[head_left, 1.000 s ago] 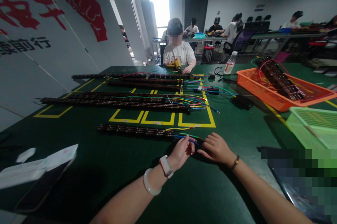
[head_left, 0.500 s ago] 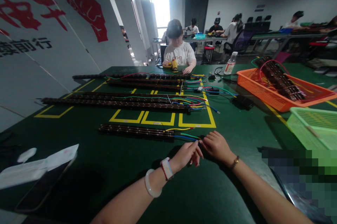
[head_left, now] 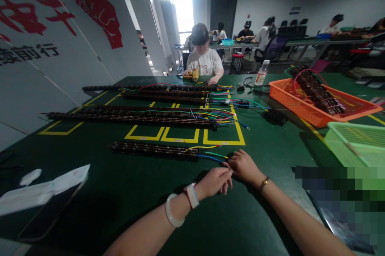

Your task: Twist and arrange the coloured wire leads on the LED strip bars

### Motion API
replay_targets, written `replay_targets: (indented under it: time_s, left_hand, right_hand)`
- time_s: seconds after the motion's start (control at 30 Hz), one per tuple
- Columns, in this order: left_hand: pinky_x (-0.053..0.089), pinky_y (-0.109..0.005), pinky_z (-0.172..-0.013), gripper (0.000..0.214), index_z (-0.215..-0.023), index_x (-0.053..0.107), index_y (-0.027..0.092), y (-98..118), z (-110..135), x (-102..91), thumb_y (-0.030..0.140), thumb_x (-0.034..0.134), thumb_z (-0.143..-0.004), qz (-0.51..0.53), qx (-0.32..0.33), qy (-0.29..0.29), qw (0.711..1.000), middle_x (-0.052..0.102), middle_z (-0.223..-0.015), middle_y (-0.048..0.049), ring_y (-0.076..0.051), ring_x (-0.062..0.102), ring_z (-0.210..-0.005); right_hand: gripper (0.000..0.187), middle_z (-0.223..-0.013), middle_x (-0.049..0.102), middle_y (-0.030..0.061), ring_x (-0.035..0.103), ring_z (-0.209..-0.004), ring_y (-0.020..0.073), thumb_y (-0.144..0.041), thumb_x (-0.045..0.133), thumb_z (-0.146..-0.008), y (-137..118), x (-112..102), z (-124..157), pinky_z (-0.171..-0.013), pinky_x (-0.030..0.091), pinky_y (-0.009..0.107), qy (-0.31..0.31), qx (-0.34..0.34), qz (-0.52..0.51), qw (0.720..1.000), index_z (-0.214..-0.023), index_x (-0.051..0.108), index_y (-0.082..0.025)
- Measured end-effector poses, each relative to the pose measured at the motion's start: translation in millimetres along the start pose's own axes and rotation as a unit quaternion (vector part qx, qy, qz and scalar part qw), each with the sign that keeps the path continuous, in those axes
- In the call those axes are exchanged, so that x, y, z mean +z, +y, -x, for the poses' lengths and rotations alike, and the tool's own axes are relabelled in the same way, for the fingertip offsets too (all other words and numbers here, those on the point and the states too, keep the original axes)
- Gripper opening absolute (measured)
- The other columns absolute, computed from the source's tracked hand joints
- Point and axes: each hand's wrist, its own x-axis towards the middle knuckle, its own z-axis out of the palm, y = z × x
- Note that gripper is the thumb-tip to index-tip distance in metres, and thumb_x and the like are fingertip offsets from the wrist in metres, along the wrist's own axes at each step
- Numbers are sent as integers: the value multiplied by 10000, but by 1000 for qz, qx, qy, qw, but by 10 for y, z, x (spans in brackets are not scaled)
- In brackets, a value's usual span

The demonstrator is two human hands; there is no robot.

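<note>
Blue wire (head_left: 209, 157) runs right from the bundle (head_left: 155, 150), which lies left-right, far-left of the right hand (head_left: 244, 166), curled by the wire's visible end; the left hand (head_left: 214, 182), fingers bent, is nearer. What either pinches, I cannot tell.

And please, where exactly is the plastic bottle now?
In the head view, the bottle stands right of centre, toward the far edge of the green table, just left of the orange basket.
</note>
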Motion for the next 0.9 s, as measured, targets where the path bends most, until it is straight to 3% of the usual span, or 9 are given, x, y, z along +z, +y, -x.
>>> replay_targets:
  time_s: [0.2,0.3,0.47,0.57,0.7,0.9]
  left_hand:
    - [353,-224,-489,440,-726,548,169,66,135,50,522,337,-885,-47,32,-9,998,521,-580,10,-96,475,-489]
    - [349,-223,-506,434,-746,572,170,109,313,97,513,347,-887,-81,25,-23,996,553,-613,-2,-98,479,-510]
    - [371,-225,-561,409,-785,613,169,195,679,119,479,369,-892,-93,16,-5,996,592,-659,-19,-115,534,-589]
    - [371,-222,-546,408,-819,614,162,214,881,67,476,366,-894,-71,1,40,997,589,-674,-20,-119,541,-596]
    - [397,-232,-587,398,-819,605,155,189,1119,-68,476,380,-890,-20,-7,122,992,577,-708,-23,-122,543,-632]
    - [372,-243,-579,385,-825,597,162,100,1380,-248,494,409,-874,15,-2,239,971,564,-686,-19,-125,517,-623]
  right_hand:
    - [330,-714,572,44,478,-707,167,-369,423,-933,-23,-104,-110,-683,330,296,96,94,-40,990,-726,593,-176]
    - [257,-889,585,70,503,-830,198,-424,511,-880,-196,-109,-297,-737,364,314,90,71,-68,991,-930,611,-193]
    - [510,-1103,552,115,473,-1008,273,-505,587,-801,-515,33,-667,-866,350,404,74,16,-62,995,-1215,503,-218]
    - [559,-1092,555,116,479,-1001,275,-528,638,-750,-581,153,-845,-870,346,404,61,13,-52,997,-1188,511,-205]
    - [395,-953,577,80,511,-898,236,-495,651,-751,-575,258,-955,-799,364,361,34,17,-48,998,-996,565,-197]
    - [299,-936,560,61,504,-845,206,-447,628,-784,-556,241,-959,-742,372,322,56,26,-73,995,-912,535,-194]
